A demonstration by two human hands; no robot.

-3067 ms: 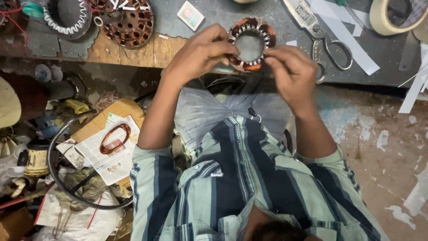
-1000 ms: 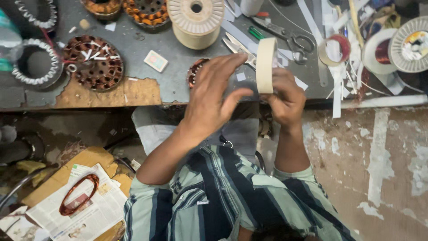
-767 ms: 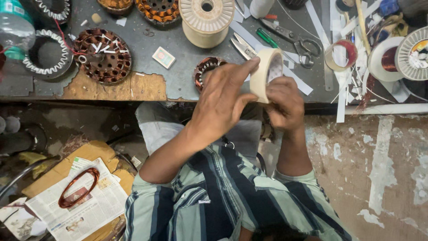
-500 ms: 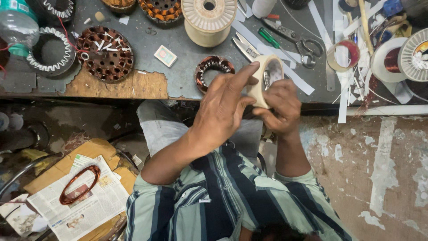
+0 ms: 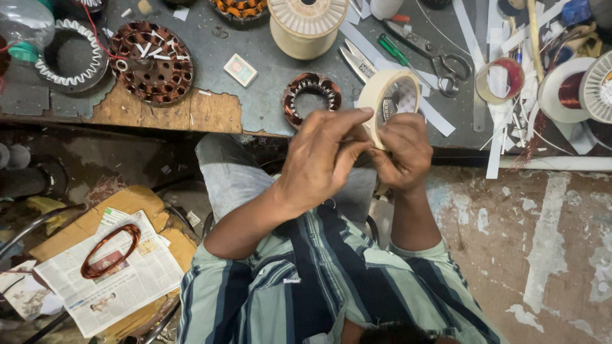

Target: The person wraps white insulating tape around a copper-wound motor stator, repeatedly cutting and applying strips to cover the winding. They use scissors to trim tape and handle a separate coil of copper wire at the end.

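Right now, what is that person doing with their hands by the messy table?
A person in a striped shirt is holding a roll of cream tape up in front of the workbench. The right hand holds the roll from below, and the left hand pinches at its edge with the fingertips. A small copper-wound motor ring lies on the bench just behind the hands, with scissors and a big spool farther back.

Even soft light, sharp focus, dim under-bench shadow, slight edge distortion
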